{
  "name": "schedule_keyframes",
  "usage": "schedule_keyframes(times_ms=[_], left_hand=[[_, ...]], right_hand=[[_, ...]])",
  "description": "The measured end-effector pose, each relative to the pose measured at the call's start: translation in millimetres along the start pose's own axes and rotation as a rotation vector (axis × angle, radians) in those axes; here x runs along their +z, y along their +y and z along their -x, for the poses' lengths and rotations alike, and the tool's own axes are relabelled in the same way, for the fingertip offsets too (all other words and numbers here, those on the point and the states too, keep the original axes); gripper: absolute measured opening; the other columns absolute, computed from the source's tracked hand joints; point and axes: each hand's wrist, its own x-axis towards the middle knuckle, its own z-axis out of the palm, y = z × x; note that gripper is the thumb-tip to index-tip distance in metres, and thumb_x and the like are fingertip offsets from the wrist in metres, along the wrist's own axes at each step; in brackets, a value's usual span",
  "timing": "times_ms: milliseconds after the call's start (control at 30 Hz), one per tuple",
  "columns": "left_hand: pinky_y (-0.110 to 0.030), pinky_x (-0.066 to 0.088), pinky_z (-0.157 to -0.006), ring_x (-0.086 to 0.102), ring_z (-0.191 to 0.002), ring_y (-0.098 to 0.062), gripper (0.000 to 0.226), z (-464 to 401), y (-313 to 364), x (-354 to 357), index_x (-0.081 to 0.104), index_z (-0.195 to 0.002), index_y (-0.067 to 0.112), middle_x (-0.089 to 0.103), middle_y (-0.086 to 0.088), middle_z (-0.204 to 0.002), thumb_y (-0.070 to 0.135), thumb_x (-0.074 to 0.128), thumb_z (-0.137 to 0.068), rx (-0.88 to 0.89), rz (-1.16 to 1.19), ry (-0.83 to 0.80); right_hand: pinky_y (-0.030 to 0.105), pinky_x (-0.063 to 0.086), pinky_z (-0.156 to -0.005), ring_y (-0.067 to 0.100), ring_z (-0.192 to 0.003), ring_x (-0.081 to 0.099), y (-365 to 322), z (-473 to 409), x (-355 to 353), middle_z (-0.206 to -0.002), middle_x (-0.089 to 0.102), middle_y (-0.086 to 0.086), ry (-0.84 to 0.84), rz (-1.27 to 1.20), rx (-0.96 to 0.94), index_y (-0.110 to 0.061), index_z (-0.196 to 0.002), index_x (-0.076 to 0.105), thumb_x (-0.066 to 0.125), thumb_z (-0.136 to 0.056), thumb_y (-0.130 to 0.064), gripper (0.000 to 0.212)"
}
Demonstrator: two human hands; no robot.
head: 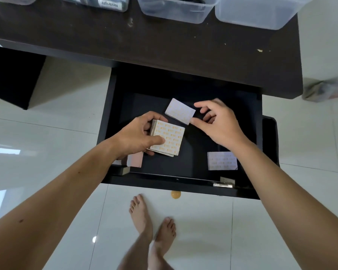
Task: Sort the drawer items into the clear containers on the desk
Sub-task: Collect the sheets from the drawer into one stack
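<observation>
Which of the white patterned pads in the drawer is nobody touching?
The pad lying flat near the drawer's front right corner. The left hand grips the stack, and the right hand pinches the single pad further back.

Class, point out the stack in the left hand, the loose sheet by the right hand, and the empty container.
stack [169, 138], head view, top sheet
loose sheet [180, 110], head view, its centre
empty container [258, 12], head view, front wall

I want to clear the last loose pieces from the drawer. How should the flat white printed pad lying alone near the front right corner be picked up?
The flat white printed pad lies flat on the black drawer floor, so probably come from above and pinch its long edges, or lift its free left edge first. The right forearm covers its right side; the grip looks easier from the left.
</observation>
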Motion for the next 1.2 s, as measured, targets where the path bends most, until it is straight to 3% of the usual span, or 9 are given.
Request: schedule_keyframes(times_ms=[133,200,300,467,633,800,1000,1133,1200], left_hand=[[-0.036,0.068,-0.072,0.076,-0.105,-0.018,0.049,-1.8,-0.5,0.5,0.057,-0.130,0.030,0.075,0.001,-0.117,0.002,0.075,-0.094,-0.005,-0.016,-0.002],[-0.036,0.067,-0.072,0.076,-0.105,-0.019,0.049,-2.9,-1.5,0.4,0.057,-0.130,0.030,0.075,0.001,-0.118,0.002,0.075,-0.094,-0.004,-0.015,-0.008],[-0.037,0.067,-0.073,0.076,-0.108,-0.021,0.051,-4.3,-3.2,-1.5,0.058,-0.131,0.030,0.075,-0.001,-0.119,0.001,0.076,-0.093,0.002,0.013,-0.028],[-0.037,0.067,-0.075,0.075,-0.111,-0.022,0.060,-4.4,-3.1,-3.2,0.056,-0.137,0.035,0.075,-0.002,-0.121,-0.001,0.075,-0.093,0.024,0.064,-0.053],[-0.042,0.067,-0.078,0.077,-0.108,-0.024,0.082,-4.4,0.3,-0.5,0.041,-0.153,0.043,0.077,-0.006,-0.119,-0.001,0.074,-0.093,0.049,0.104,-0.061],[-0.049,0.066,-0.084,0.075,-0.114,-0.029,0.081,-3.8,6.6,3.9,0.040,-0.155,0.047,0.074,-0.012,-0.127,0.001,0.071,-0.096,0.107,0.194,-0.096],[-0.051,0.066,-0.084,0.074,-0.116,-0.027,0.080,-3.6,7.0,5.8,0.038,-0.155,0.047,0.071,-0.010,-0.130,0.002,0.071,-0.097,0.174,0.152,-0.086],[-0.054,0.065,-0.085,0.075,-0.114,-0.025,0.063,-5.5,7.2,5.8,0.047,-0.146,0.033,0.072,-0.008,-0.126,0.002,0.070,-0.097,0.161,0.159,-0.052],[-0.051,0.066,-0.083,0.074,-0.115,-0.023,0.062,-6.2,6.9,6.3,0.048,-0.143,0.033,0.072,-0.006,-0.126,-0.001,0.069,-0.096,0.153,0.151,-0.042]], right_hand=[[0.013,0.041,-0.073,-0.001,-0.079,0.053,2.2,-6.6,12.0,-0.109,0.057,-0.010,0.012,0.114,-0.011,-0.029,-0.131,0.073,0.093,-0.077,-0.045,0.060],[0.012,0.038,-0.073,-0.007,-0.080,0.049,-1.2,-6.3,14.8,-0.110,0.056,-0.011,0.023,0.151,-0.014,-0.028,-0.128,0.074,0.094,-0.077,-0.043,0.057],[0.015,0.042,-0.069,-0.002,-0.075,0.052,-1.7,-5.1,12.8,-0.108,0.061,-0.010,0.046,0.134,0.011,-0.028,-0.118,0.072,0.095,-0.076,-0.034,0.048],[0.032,0.062,-0.077,0.013,-0.077,0.074,-1.5,-1.8,-5.4,-0.094,0.076,0.001,0.134,-0.232,0.170,-0.023,-0.114,0.067,0.077,-0.095,-0.014,0.023],[0.026,0.058,-0.073,0.016,-0.073,0.071,-15.7,11.9,-18.2,-0.091,0.075,0.010,0.182,-0.666,0.166,-0.017,-0.116,0.069,0.071,-0.101,-0.007,0.019],[0.027,0.060,-0.073,0.019,-0.077,0.072,-21.0,23.0,-6.1,-0.089,0.075,0.006,-0.041,-0.483,0.080,-0.014,-0.119,0.074,0.075,-0.098,-0.009,0.021],[0.026,0.061,-0.079,0.016,-0.078,0.068,-29.3,22.0,-7.6,-0.096,0.069,0.018,-0.097,-0.371,0.038,-0.022,-0.119,0.077,0.076,-0.098,-0.016,0.022],[0.032,0.062,-0.084,0.017,-0.079,0.073,-31.3,26.1,-10.2,-0.093,0.072,0.003,-0.084,-0.328,0.049,-0.025,-0.123,0.074,0.075,-0.099,-0.020,0.025],[0.026,0.060,-0.085,0.016,-0.086,0.072,-29.5,30.7,-21.3,-0.095,0.073,-0.005,-0.100,-0.208,0.054,-0.029,-0.120,0.075,0.076,-0.098,-0.023,0.022]])
